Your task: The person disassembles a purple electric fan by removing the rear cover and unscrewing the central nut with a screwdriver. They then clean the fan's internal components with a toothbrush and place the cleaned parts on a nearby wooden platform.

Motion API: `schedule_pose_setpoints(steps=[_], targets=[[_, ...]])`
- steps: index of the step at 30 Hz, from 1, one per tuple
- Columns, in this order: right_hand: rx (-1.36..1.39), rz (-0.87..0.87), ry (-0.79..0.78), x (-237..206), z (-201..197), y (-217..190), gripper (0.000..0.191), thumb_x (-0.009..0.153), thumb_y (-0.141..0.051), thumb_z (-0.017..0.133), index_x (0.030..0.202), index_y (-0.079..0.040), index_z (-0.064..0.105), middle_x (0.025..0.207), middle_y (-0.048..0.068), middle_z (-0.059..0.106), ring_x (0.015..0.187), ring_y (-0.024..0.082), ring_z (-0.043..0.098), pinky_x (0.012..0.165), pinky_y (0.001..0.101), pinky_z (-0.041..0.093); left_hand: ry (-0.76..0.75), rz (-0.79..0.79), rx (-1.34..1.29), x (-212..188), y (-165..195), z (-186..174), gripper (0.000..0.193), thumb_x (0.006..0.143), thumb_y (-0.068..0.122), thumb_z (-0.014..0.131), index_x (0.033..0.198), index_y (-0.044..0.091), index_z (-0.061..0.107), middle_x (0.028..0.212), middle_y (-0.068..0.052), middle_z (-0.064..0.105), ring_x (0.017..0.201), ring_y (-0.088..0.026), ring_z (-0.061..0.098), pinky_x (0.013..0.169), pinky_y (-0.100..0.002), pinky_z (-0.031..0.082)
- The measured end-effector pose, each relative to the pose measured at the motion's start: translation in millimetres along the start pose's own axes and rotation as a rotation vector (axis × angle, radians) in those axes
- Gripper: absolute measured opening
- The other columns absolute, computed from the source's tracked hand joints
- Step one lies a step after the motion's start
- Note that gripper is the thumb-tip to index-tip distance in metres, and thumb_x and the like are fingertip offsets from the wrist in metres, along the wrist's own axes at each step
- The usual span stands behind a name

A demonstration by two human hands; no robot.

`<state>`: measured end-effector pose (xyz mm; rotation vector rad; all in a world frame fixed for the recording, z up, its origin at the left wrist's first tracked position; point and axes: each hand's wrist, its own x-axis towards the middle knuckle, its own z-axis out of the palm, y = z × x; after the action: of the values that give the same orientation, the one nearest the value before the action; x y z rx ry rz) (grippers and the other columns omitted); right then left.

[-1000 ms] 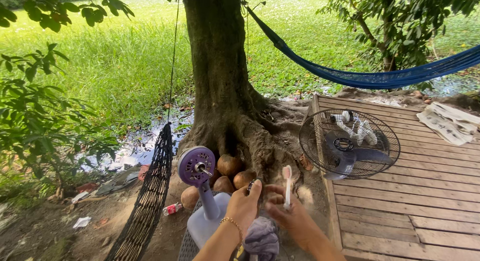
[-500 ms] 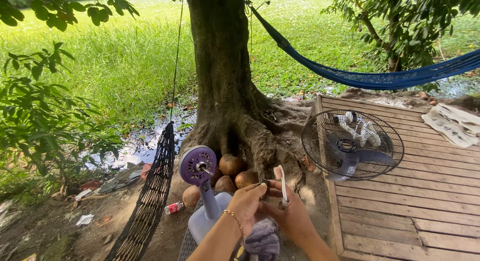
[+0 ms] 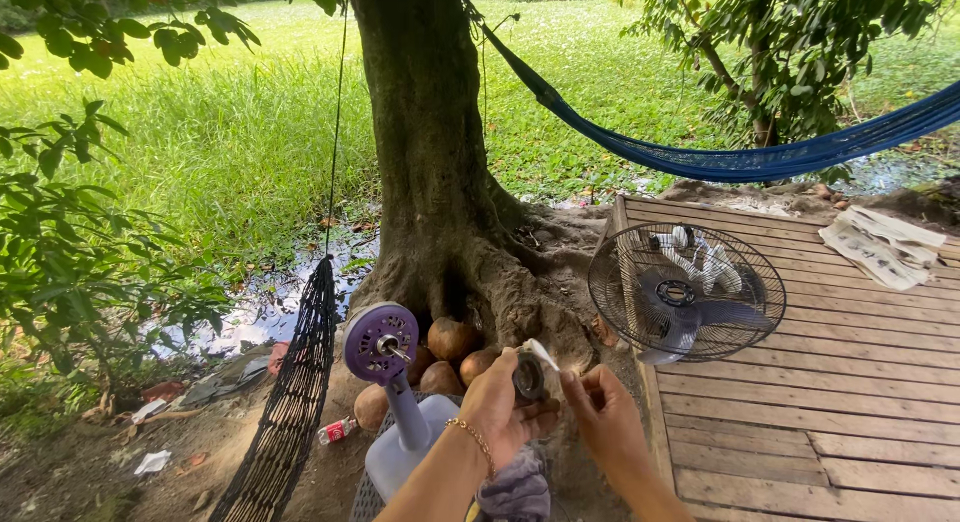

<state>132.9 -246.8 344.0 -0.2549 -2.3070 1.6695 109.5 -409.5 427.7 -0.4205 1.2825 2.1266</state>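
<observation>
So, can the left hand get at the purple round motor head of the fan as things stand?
Probably not yet: the left hand is full, holding a small dark round part. The purple round motor head stands close to its left with nothing between.

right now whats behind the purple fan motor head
Behind the round purple fan motor head lie brown coconuts against the thick tree trunk base. The head and its post hide parts of some coconuts.

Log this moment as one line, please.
left hand: holds small round part | right hand: pinches white strip | fan motor head: bare, upright
</observation>
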Motion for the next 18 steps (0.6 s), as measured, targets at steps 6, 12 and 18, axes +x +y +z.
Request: schedule_pose_setpoints(steps=[6, 12, 18], targets=[[0.040, 0.007, 0.045, -1.2, -11.8, -1.7, 0.046, 0.090, -0.046, 0.071, 0.075, -0.005, 0.059, 0.058, 0.000, 0.051, 0.053, 0.010, 0.040, 0.047, 0.0311, 0.031, -0.021, 0.018, -0.002, 3.4, -4.5, 6.8, 0.048, 0.104, 0.049, 0.042, 0.102, 0.006, 0.064, 0.093, -0.012, 0.062, 0.078, -0.025, 0.063, 0.069, -0.040, 0.057], [0.046, -0.014, 0.029, -4.8, -24.3, -3.6, 0.045, 0.091, -0.046, 0.070, 0.073, -0.006, 0.060, 0.059, -0.002, 0.048, 0.054, 0.008, 0.038, 0.048, 0.0300, 0.030, -0.082, 0.043, 0.005, 8.1, -11.4, 10.1, 0.036, 0.102, 0.044, 0.051, 0.103, 0.010, 0.063, 0.092, -0.011, 0.062, 0.077, -0.024, 0.062, 0.069, -0.039, 0.057], [-0.073, 0.099, 0.155, -5.8, -41.1, 10.5, 0.047, 0.090, -0.049, 0.069, 0.073, -0.006, 0.058, 0.057, -0.001, 0.050, 0.053, 0.009, 0.041, 0.047, 0.0302, 0.034, -0.050, 0.059, 0.145, 22.3, -25.0, 22.0, 0.039, 0.099, 0.046, 0.052, 0.111, 0.011, 0.066, 0.097, -0.010, 0.064, 0.080, -0.022, 0.063, 0.073, -0.039, 0.057]])
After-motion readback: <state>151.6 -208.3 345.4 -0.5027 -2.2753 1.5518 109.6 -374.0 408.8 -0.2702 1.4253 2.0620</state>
